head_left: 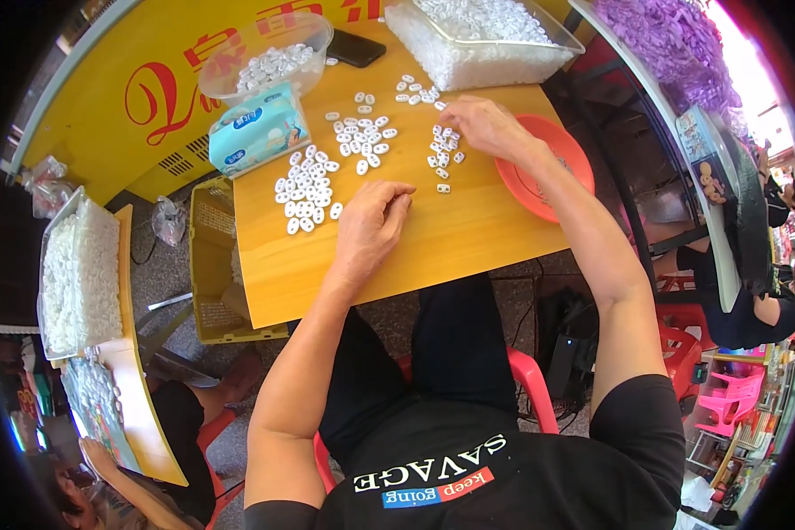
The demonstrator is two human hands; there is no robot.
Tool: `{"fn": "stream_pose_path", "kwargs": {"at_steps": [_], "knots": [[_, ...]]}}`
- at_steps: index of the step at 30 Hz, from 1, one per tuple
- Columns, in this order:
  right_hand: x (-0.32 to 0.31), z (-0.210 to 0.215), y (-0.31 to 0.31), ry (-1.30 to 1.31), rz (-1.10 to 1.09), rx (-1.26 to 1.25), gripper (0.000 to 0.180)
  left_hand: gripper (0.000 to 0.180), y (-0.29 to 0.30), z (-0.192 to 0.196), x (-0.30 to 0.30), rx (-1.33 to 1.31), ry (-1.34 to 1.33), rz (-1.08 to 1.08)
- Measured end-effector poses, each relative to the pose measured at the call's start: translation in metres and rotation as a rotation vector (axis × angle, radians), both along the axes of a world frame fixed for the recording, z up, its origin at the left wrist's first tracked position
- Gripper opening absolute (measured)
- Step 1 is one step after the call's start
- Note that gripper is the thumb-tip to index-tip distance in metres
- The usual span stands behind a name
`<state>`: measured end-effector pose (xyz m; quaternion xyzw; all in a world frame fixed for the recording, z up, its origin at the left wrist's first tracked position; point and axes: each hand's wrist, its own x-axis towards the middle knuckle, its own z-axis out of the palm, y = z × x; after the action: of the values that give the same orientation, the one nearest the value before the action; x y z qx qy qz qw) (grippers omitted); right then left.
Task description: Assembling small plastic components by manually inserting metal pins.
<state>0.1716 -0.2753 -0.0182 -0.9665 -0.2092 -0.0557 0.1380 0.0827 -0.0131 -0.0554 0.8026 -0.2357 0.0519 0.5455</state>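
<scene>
Small white oval pieces with two dark spots lie in groups on the wooden table (pixel 468 234). My left hand (pixel 371 223) rests low over the table's middle, fingers curled and thumb close to the forefinger; whether anything is between them is hidden. Beside it on the left lies one pile of white pieces (pixel 305 188), with another pile (pixel 362 137) just beyond. My right hand (pixel 486 126) reaches farther out, its fingers drawn together at a small cluster of white pieces (pixel 444 146). Its fingertips are by a loose piece (pixel 440 105); what they grip cannot be made out.
A red plate (pixel 578 166) sits under my right forearm. Behind are a tub of white pieces (pixel 539 53), a black phone (pixel 359 48), a round clear bowl (pixel 230 75) and a blue tissue pack (pixel 258 132). A yellow crate (pixel 210 300) stands left; another person's hand (pixel 97 455) is lower left.
</scene>
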Motion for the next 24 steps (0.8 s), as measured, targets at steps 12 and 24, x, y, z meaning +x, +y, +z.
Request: {"fn": "stream_pose_path", "kwargs": {"at_steps": [12,24], "knots": [[0.023,-0.009,0.003,-0.188,-0.154,0.004,0.019,0.014,0.000,0.001,0.002,0.067,-0.015,-0.029],[0.021,-0.015,0.037,-0.264,-0.068,0.177,0.019,0.013,-0.001,0.001,0.001,0.023,-0.024,-0.020]]}}
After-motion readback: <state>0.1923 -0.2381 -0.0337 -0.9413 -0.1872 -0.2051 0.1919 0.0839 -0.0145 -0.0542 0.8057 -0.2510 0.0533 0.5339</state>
